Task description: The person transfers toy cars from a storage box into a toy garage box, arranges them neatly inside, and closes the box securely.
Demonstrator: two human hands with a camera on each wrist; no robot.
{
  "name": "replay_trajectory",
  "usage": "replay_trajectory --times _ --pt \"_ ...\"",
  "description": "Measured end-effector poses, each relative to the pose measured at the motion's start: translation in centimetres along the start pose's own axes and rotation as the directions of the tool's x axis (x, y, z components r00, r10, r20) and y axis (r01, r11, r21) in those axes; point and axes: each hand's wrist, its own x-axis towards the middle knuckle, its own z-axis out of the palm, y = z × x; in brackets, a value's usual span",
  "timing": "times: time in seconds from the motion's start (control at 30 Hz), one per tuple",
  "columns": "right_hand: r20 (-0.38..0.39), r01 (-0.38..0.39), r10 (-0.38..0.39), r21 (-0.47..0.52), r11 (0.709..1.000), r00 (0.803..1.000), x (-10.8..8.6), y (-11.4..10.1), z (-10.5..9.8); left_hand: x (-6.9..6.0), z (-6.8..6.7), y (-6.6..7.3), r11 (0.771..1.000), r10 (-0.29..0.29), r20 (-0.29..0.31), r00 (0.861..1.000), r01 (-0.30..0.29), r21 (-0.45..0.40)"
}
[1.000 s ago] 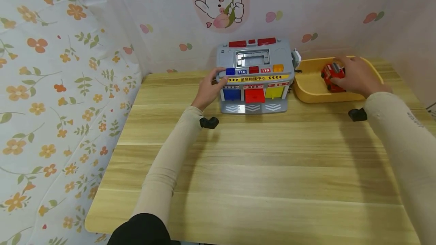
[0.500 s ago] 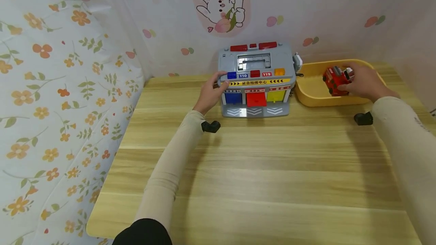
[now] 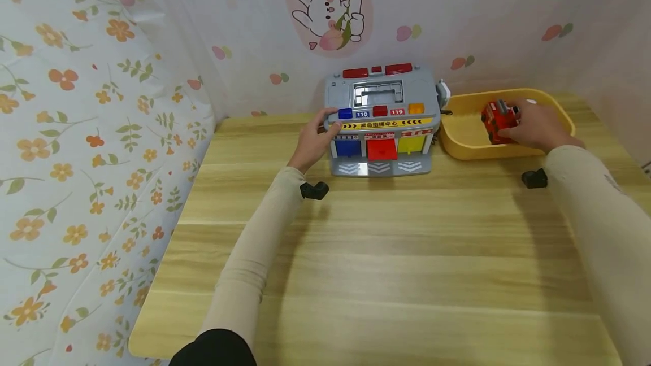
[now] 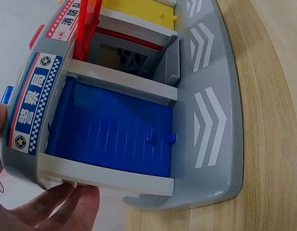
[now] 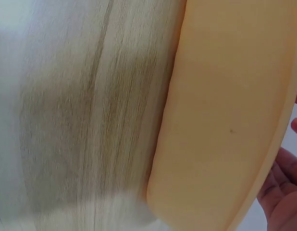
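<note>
A grey toy station [image 3: 382, 123] stands at the back of the table, its red door [image 3: 382, 149] swung outward and its blue door [image 4: 112, 130] down. My left hand [image 3: 311, 139] grips the station's left end, thumb on the front edge; the left wrist view shows that hand's fingers [image 4: 76, 204] against the side wall. Inside the yellow tray [image 3: 470, 152], my right hand [image 3: 540, 124] holds a red toy vehicle [image 3: 497, 120] by its right side. In the right wrist view the tray's wall [image 5: 225, 115] hides the vehicle and part of the right hand [image 5: 285, 192].
The tray stands just right of the station, close to a grey-white part [image 3: 443, 94] on the station's side. Behind both hangs a patterned cloth [image 3: 244, 27]. The wooden table [image 3: 396, 253] extends in front, with its left edge beside a floral cloth [image 3: 76, 174].
The right hand and the red vehicle have shifted slightly within the tray, the vehicle turning a little. The left hand has stayed on the station. The head view has tilted slightly.
</note>
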Motion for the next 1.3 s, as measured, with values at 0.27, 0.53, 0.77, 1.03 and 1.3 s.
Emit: replay_trajectory --times 0.27,0.53,0.77,1.03,1.3 --pt "-0.015 0.021 -0.023 -0.091 0.996 1.000 0.2 -0.2 0.4 0.0 0.0 0.1 1.000 0.017 -0.006 1.000 -0.017 -0.018" --pt "0.020 0.069 -0.068 -0.068 0.995 0.997 0.1 -0.1 0.7 0.2 0.0 -0.1 1.000 0.019 -0.018 1.000 -0.019 0.003" --pt "0.030 0.083 -0.081 -0.082 0.993 0.996 0.3 -0.1 1.1 0.2 0.1 -0.1 0.999 0.037 -0.019 0.999 -0.037 -0.002" --pt "0.012 0.065 -0.064 -0.018 0.998 0.998 0.0 -1.3 1.6 0.2 0.3 -0.1 1.000 0.025 -0.013 1.000 -0.025 -0.016" --pt "-0.037 0.055 -0.054 0.035 0.998 0.998 0.2 -2.0 2.3 0.1 0.3 0.0 1.000 0.002 -0.011 1.000 -0.002 -0.008"
